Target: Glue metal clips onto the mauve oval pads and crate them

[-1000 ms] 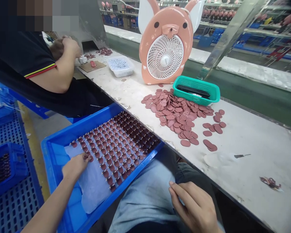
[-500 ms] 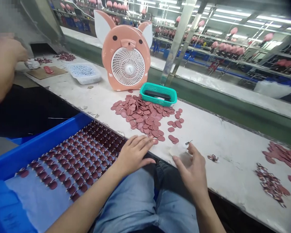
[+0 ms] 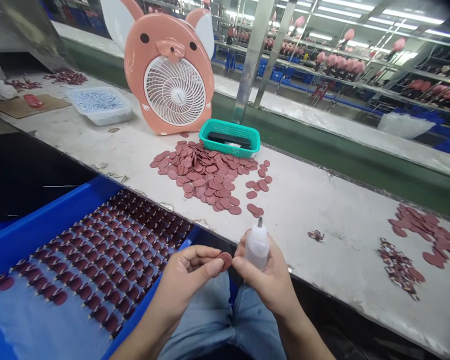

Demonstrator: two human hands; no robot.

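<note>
Maroon oval disc (image 3: 225, 261) is getting pinched at its edge by the left hand (image 3: 183, 285), fingertips (image 3: 210, 266) pressed together on it just above the lap; right hand (image 3: 264, 277) is wrapping its fingers round a white plastic squeeze bottle (image 3: 257, 246), nozzle pointing up, right beside the disc; a blue tray (image 3: 48, 225) holding rows of maroon pieces is sitting off to the left; a loose pile of maroon discs (image 3: 204, 175) is lying on the white workbench (image 3: 322, 210), just in front of a teal plastic basket (image 3: 225, 149) and a pig-shaped desk fan (image 3: 146, 65).
</note>
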